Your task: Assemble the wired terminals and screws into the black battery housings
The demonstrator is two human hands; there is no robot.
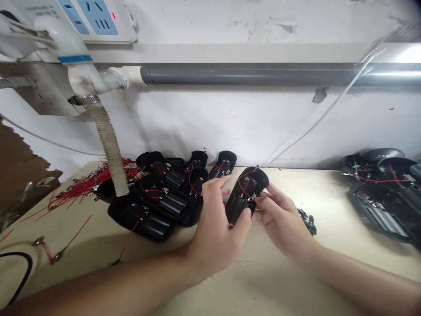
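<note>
A black plastic battery housing (241,199), with a rounded cup end and a red wire (241,183) looped inside it, is tilted above the table between my hands. My left hand (220,224) grips its lower left side, thumb across the front and index finger extended. My right hand (283,217) is closed at the right edge, its thumb and fingertips by a small metal contact; other fingers go behind the housing. Whether the fingertips also pinch the contact, I cannot tell. Several similar black housings (144,219) with red wires lie left of my left hand.
Red wires (95,180) with metal ends are heaped at the left, under a ribbed hose (110,149). More black housings (381,210) sit at the far right. Small dark parts (307,221) lie behind my right hand. A grey pipe (230,75) crosses the wall.
</note>
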